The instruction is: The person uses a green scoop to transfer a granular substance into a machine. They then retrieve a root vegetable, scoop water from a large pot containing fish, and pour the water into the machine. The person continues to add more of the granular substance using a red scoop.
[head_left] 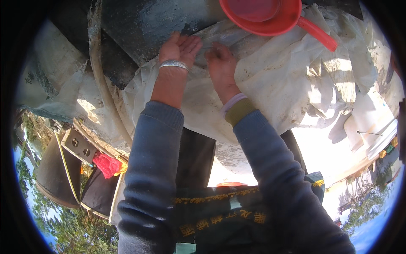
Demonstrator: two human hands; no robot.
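Note:
My left hand (179, 50) is turned partly palm up, its fingers stretched out side by side, with nothing visible in it. A silver bracelet (174, 63) circles that wrist. Close by on the right, my right hand (221, 63) has its fingers curled in; whatever they may hold is hidden and slightly blurred. Both hands are over the near edge of a dark, wet-looking surface (131, 25), where a crumpled translucent plastic sheet (270, 80) is spread. A red plastic dipper (292, 21) with a stubby handle lies just beyond my right hand.
A long bent stick or pipe (99, 72) runs down the left side. Lower left are a grey block with holes (78, 146), dark tubs (57, 173) and a pink cloth (106, 164). My dark green apron (220, 211) hangs below, and sunlit ground shows at the right.

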